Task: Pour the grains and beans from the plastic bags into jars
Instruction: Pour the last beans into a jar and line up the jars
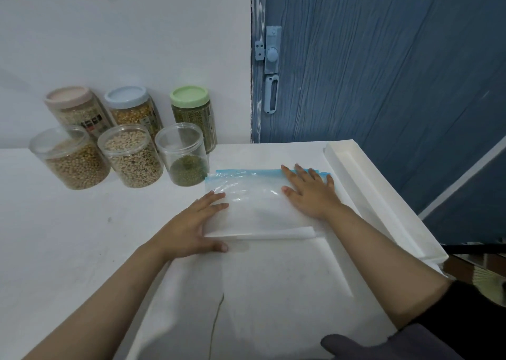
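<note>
The empty clear plastic bag lies flat near the tabletop's right edge, long axis left-right, blue zip toward the wall. Both hands, left hand and right hand, press it with straight fingers.

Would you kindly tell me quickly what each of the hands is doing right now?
Left hand: open, fingers flat on the empty zip bag's left edge.
Right hand: open, pressing flat on the bag.

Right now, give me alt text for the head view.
Two hands, left and right, press an empty plastic bag flat on a white table. Behind it stand three open jars of grains and beans, and three lidded jars against the wall.
</note>
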Demonstrator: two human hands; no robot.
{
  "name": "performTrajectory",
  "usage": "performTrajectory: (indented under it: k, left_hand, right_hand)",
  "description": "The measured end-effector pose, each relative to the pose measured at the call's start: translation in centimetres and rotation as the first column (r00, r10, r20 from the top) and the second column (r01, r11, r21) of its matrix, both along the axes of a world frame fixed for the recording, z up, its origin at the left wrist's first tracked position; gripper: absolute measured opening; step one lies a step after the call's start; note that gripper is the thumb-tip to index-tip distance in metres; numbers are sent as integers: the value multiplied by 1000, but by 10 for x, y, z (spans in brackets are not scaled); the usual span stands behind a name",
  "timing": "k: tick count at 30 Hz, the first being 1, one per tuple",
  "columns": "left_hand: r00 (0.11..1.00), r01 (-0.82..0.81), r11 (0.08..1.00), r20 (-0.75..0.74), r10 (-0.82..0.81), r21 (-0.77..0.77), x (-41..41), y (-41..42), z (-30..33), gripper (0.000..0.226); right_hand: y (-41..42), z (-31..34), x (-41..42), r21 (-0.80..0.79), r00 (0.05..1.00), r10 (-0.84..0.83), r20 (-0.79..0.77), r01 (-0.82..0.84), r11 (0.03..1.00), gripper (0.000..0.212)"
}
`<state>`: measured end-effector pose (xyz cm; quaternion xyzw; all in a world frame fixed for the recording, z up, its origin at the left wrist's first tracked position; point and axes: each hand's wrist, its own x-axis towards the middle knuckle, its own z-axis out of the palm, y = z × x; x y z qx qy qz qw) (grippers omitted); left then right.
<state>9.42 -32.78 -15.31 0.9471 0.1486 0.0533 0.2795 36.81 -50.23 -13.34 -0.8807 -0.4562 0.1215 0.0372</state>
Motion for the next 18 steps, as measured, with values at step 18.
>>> performTrajectory:
  k: [18]
  left_hand:
    - [811,-556,830,188,554,-46,34,-24,32,41]
  right_hand:
    - [-58,54,-27,106,973,62,-221,-39,994,22]
